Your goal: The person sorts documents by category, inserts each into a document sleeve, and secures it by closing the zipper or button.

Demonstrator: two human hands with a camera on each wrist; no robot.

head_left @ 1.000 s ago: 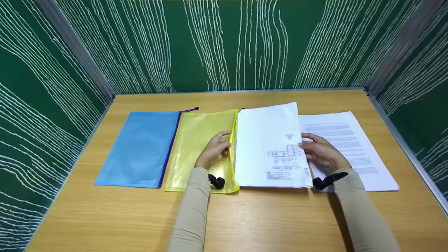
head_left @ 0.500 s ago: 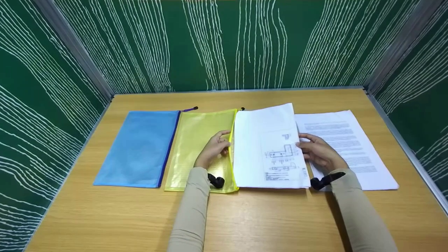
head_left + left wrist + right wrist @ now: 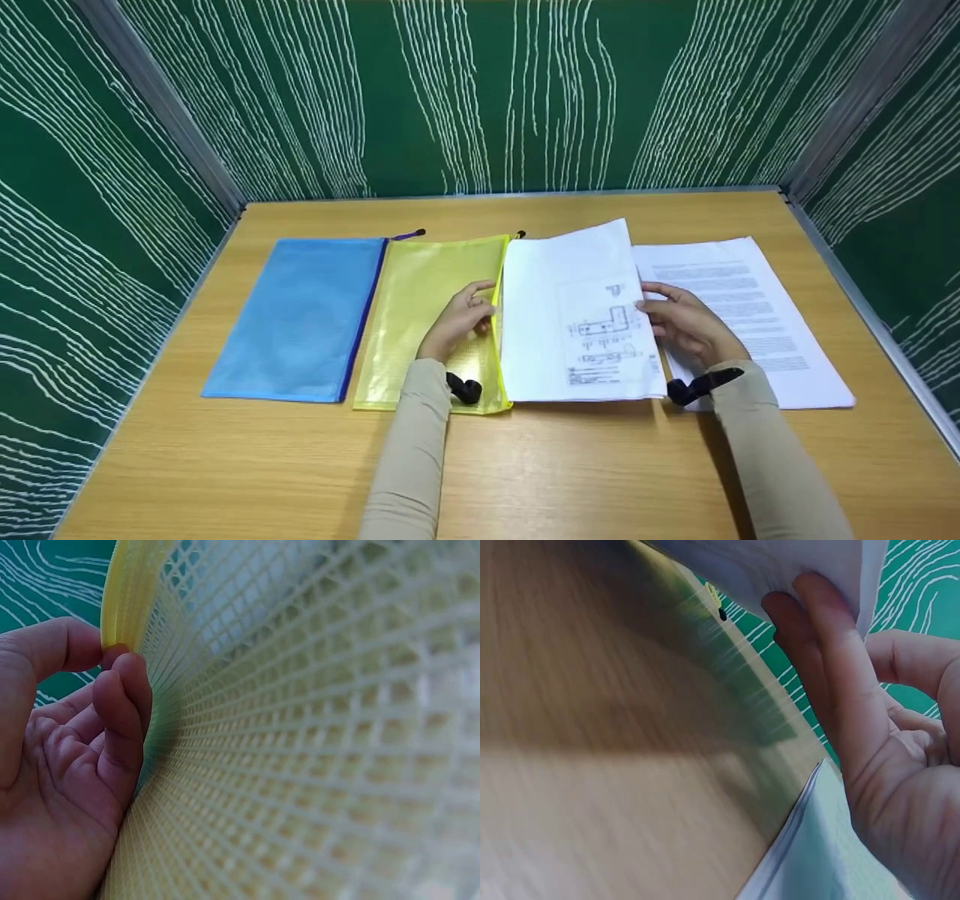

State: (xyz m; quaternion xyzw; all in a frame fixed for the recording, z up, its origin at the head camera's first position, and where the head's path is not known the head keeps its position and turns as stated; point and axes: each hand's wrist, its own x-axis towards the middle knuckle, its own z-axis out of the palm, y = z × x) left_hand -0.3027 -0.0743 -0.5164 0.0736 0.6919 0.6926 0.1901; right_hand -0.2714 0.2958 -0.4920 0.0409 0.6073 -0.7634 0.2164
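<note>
The printed drawing sheet [image 3: 581,319] and printed page [image 3: 757,322] seem too blurred to read.

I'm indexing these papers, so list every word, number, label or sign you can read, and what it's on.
No text can be read.
Sheets in the right hand: a drawing with print, too small and blurred to read.
Paper stack on the right: printed lines, too small to read.
Yellow folder and blue folder: no lettering visible.

Both hands [image 3: 459,319] [image 3: 694,326] pinching; forearms [image 3: 411,450] [image 3: 772,457] extended forward, well apart.
</note>
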